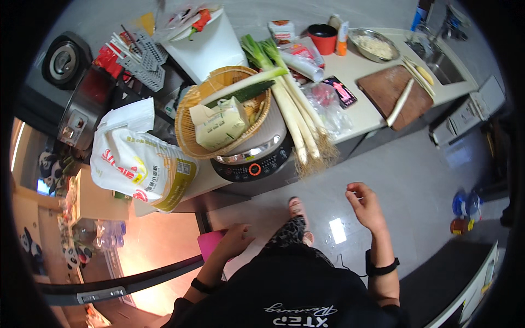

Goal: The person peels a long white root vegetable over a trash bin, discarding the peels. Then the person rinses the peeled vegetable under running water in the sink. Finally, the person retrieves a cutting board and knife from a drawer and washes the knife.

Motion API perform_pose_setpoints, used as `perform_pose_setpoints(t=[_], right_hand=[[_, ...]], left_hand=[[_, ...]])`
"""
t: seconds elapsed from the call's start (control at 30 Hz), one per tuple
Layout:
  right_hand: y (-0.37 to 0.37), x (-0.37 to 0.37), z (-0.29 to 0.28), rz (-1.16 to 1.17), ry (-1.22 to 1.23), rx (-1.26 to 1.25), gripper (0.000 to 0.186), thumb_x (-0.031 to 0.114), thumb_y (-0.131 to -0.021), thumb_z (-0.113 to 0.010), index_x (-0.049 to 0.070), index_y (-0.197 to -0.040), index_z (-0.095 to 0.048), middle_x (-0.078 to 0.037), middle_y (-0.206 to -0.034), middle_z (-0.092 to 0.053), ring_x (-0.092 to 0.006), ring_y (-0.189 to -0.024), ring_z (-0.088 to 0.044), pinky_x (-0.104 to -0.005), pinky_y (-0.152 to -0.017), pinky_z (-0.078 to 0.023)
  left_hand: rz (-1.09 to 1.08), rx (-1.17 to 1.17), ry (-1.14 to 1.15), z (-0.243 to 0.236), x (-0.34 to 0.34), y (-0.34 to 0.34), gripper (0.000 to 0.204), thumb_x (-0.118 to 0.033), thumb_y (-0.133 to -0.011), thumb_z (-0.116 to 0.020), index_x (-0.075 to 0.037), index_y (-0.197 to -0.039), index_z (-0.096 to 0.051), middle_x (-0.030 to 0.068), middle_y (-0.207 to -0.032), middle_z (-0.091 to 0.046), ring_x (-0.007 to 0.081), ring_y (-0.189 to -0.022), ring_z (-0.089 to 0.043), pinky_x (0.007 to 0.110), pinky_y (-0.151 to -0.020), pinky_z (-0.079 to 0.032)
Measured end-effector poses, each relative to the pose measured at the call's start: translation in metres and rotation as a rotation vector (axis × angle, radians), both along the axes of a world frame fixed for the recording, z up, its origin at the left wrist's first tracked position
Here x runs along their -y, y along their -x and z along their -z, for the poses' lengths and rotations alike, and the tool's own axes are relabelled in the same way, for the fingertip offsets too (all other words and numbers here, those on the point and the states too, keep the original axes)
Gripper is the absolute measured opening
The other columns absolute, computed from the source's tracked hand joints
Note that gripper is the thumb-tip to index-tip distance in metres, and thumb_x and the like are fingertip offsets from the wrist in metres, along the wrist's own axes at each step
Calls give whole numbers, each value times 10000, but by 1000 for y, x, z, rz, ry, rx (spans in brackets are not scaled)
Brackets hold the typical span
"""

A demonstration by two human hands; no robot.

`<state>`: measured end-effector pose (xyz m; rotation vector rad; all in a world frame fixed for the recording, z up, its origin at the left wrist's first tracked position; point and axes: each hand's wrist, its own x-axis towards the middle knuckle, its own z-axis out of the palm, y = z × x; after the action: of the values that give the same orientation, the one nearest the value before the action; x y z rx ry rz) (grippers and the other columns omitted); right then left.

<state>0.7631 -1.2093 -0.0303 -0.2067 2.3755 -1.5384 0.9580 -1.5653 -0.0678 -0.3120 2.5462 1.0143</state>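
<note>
My left hand (236,241) hovers low over the floor, its fingers loosely stretched and nothing visible in them. A pink object (209,244) shows beside it, partly hidden; I cannot tell whether they touch. My right hand (365,206) is raised in front of the counter, thumb and fingers apart and slightly curled, holding nothing. Nearest to it lie several leeks (295,117), their roots hanging over the counter edge. A wicker basket (188,136) rests on a cooker (255,168) and contains a leek, a dark green cucumber (240,93) and a pale packet (221,127).
A white printed bag (136,169) stands at the counter's left end. Rightward are a phone (342,92), a red pot (322,38), a metal bowl (374,45) of pale food, a cutting board (383,87) with a leek, and a sink (445,65). A dark door edge (147,277) crosses lower left.
</note>
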Motion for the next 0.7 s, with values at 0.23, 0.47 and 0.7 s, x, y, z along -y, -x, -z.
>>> perform_pose_setpoints(t=[0.23, 0.47, 0.7], right_hand=[[98, 15, 14, 7, 136, 33, 262, 199, -910, -629, 0, -1080, -603, -43, -954, -648, -128, -829, -598, -280, -723, -487], [199, 60, 43, -104, 164, 370, 526, 495, -944, -498, 26, -1166, -586, -23, -1013, -629, -116, -936, -574, -276, -842, -441], [228, 113, 53, -274, 488, 829, 622, 548, -909, -520, 32, -1254, -549, -86, -1131, -634, -139, -999, -594, -296, -842, -469]], left_hand=[[-145, 1, -107, 34, -22, 64, 464, -265, -832, -694, 3, -1186, -563, 198, -1034, -583, 254, -813, -600, 353, -755, -509], [-286, 96, -103, 55, -44, 109, 474, -291, -835, -687, -11, -1198, -566, 189, -1042, -599, 267, -829, -632, 360, -759, -518], [-374, 216, -16, 41, -56, 109, 485, -306, -833, -692, -7, -1195, -569, 197, -1059, -614, 282, -844, -646, 369, -777, -520]])
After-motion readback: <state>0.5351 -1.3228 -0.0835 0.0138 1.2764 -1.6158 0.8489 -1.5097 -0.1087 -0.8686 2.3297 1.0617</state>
